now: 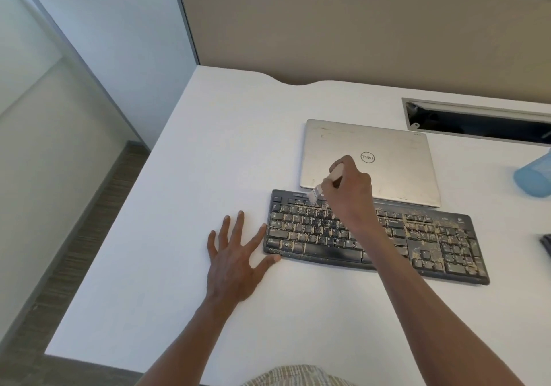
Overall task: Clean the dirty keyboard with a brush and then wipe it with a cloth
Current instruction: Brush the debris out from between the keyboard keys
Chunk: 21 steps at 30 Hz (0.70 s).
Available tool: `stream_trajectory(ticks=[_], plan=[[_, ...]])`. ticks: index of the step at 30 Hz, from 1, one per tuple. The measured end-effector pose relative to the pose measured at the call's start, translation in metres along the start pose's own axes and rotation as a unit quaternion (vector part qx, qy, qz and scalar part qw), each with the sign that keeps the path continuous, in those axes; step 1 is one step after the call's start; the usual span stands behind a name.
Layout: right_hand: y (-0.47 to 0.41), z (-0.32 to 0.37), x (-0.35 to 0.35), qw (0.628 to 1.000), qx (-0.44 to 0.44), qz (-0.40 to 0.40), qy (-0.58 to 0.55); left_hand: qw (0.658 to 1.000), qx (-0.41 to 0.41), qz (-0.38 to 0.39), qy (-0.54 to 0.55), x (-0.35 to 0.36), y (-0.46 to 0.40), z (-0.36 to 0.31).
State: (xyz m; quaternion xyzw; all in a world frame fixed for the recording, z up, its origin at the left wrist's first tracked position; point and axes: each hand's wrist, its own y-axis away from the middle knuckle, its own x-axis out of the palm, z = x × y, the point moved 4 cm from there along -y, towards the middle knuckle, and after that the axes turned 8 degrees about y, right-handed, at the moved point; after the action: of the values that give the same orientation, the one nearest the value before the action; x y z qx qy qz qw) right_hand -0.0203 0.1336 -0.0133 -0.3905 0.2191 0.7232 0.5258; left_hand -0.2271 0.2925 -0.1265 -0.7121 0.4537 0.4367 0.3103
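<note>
Item: black full-size keyboard w/ tan grit [378, 236], white desk [208, 162]. Right hand [350, 189] fingers clamped on pale-handled flat brush [323, 184], bristles at kbd's 11 o'clock; left hand [235, 254] fingers apart, bracing 9 o'clock edge. Best: short strokes row by row toward 3 o'clock, keep brace firm.

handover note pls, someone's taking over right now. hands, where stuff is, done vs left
Right hand: grips the brush, bristles down at the top-left key rows of the keyboard.
Left hand: flat on the white desk, fingers spread, fingertips against the keyboard's left edge.
Keyboard: in front of the closed Dell laptop, crumbs across nearly all keys.
Done: brushing has barely started, if at all.
Left: brush the whole board, then wipe. No cloth in view; a blue object sits at the right edge, unclear what.
</note>
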Motion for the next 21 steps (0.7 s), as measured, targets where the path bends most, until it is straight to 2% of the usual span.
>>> stream_trajectory(ticks=[10, 16, 21], plan=[[-0.003, 0.006, 0.000, 0.999, -0.029, -0.008, 0.045, 1.000, -0.001, 0.002, -0.003, 0.001, 0.000, -0.001], [-0.007, 0.022, 0.009, 0.999, -0.045, 0.024, -0.006, 1.000, 0.001, -0.003, -0.002, 0.001, 0.000, 0.000], [0.002, -0.015, -0.008, 1.000, 0.017, 0.002, 0.018, 1.000, 0.003, -0.005, 0.000, 0.001, 0.000, 0.001]])
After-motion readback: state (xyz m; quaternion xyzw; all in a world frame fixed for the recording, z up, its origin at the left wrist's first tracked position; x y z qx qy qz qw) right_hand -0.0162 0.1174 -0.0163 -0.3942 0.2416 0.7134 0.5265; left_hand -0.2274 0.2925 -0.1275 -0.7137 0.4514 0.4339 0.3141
